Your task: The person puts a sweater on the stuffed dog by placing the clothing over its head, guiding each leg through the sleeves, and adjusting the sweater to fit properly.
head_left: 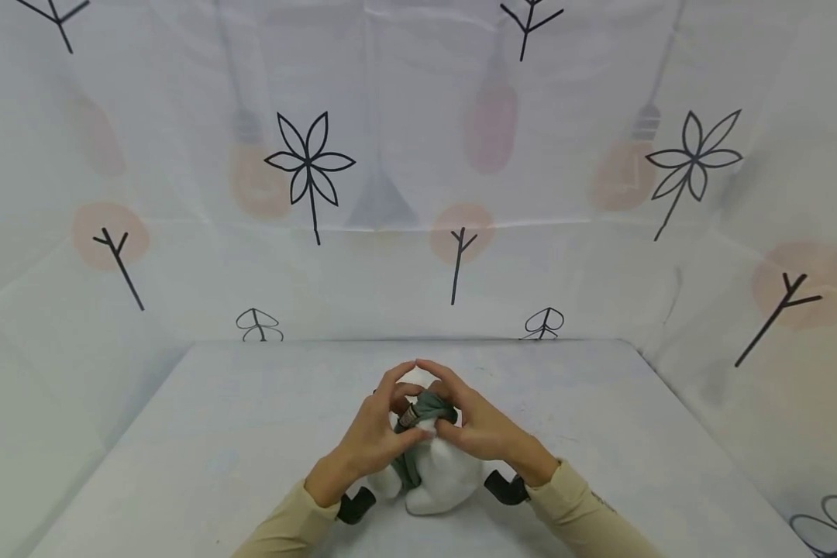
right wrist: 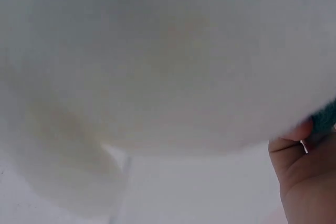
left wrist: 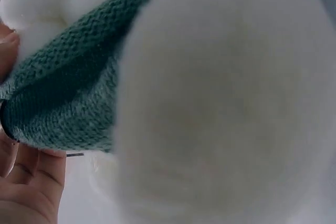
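Observation:
A white plush toy (head_left: 449, 474) sits on the white tabletop, with a green knitted scarf (head_left: 431, 406) wrapped round its neck and one end hanging down its body. My left hand (head_left: 375, 434) grips the scarf at the left side, near a small striped tag (head_left: 408, 417). On the opposite side my right hand (head_left: 480, 422) holds the scarf between thumb and fingers. In the left wrist view the scarf (left wrist: 68, 93) stretches from the fingers (left wrist: 31, 179) across the toy. White plush (right wrist: 173, 66) fills most of the right wrist view; the scarf's edge shows beside the hand. Both hands partly hide the toy's head.
The white tabletop (head_left: 251, 434) spreads around the toy. Behind and beside it hang pale curtains (head_left: 390, 279) printed with leaf and twig drawings. Dark wrist-worn devices (head_left: 356, 505) show below both wrists.

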`<action>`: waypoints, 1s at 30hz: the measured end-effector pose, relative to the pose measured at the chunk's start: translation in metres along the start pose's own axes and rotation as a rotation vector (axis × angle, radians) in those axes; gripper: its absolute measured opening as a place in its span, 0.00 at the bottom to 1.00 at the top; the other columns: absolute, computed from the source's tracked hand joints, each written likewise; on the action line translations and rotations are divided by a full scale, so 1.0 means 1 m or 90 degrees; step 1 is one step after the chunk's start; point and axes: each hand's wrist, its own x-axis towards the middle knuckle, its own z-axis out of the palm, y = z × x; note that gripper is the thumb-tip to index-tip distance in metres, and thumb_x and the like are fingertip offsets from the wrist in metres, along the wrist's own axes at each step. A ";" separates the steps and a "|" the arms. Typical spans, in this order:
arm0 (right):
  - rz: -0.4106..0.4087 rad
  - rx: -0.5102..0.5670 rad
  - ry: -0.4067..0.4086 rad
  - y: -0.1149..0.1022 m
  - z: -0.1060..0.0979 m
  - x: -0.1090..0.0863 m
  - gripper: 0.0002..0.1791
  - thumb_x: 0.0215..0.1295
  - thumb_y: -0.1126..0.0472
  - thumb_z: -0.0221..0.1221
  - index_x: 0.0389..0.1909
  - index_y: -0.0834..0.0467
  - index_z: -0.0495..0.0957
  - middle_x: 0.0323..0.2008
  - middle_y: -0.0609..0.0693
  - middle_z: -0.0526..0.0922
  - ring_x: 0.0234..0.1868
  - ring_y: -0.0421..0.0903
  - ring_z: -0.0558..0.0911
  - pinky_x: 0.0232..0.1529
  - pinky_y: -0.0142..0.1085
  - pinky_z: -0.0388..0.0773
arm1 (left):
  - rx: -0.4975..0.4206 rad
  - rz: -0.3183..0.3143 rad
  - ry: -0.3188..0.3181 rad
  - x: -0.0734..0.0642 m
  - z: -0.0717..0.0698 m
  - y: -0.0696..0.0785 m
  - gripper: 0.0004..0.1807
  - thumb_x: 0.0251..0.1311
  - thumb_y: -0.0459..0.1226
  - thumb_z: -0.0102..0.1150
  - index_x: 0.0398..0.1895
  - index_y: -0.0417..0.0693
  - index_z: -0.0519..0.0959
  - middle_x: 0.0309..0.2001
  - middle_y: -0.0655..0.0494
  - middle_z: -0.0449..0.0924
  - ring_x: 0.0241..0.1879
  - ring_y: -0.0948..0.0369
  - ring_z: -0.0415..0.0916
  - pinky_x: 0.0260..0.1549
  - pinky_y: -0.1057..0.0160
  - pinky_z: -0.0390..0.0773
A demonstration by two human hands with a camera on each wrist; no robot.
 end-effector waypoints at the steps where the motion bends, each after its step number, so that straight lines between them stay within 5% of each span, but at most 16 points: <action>1: -0.010 -0.012 0.008 -0.001 0.000 0.000 0.44 0.54 0.82 0.52 0.73 0.61 0.48 0.38 0.55 0.79 0.38 0.47 0.77 0.42 0.37 0.74 | 0.001 0.001 0.002 0.000 0.000 -0.001 0.49 0.47 0.31 0.73 0.71 0.46 0.54 0.44 0.56 0.81 0.28 0.65 0.74 0.30 0.65 0.76; 10: -0.032 -0.041 0.053 0.003 0.002 0.001 0.42 0.54 0.82 0.55 0.70 0.56 0.56 0.34 0.55 0.79 0.33 0.47 0.80 0.37 0.38 0.76 | 0.079 0.038 0.007 0.001 0.002 0.002 0.35 0.49 0.25 0.68 0.60 0.40 0.63 0.36 0.56 0.76 0.28 0.66 0.68 0.26 0.72 0.71; 18: -0.030 -0.072 0.083 0.035 0.008 -0.001 0.34 0.60 0.74 0.61 0.66 0.53 0.63 0.38 0.46 0.82 0.40 0.42 0.81 0.45 0.41 0.77 | 0.227 0.073 0.109 -0.001 0.001 -0.004 0.30 0.35 0.18 0.65 0.47 0.39 0.70 0.34 0.54 0.72 0.32 0.63 0.69 0.30 0.67 0.74; 24: -0.069 -0.134 0.149 0.048 0.008 0.001 0.15 0.69 0.70 0.52 0.53 0.57 0.76 0.40 0.46 0.82 0.40 0.42 0.82 0.40 0.36 0.80 | 0.230 0.022 0.085 0.000 -0.003 -0.003 0.28 0.43 0.29 0.70 0.51 0.41 0.71 0.39 0.53 0.75 0.35 0.62 0.70 0.33 0.65 0.75; 30: -0.036 -0.172 0.160 0.051 0.007 0.001 0.11 0.64 0.69 0.59 0.44 0.54 0.80 0.40 0.43 0.81 0.37 0.37 0.79 0.35 0.32 0.78 | 0.163 -0.041 0.062 0.002 -0.002 0.005 0.28 0.52 0.36 0.70 0.55 0.39 0.70 0.43 0.49 0.75 0.32 0.62 0.71 0.30 0.65 0.76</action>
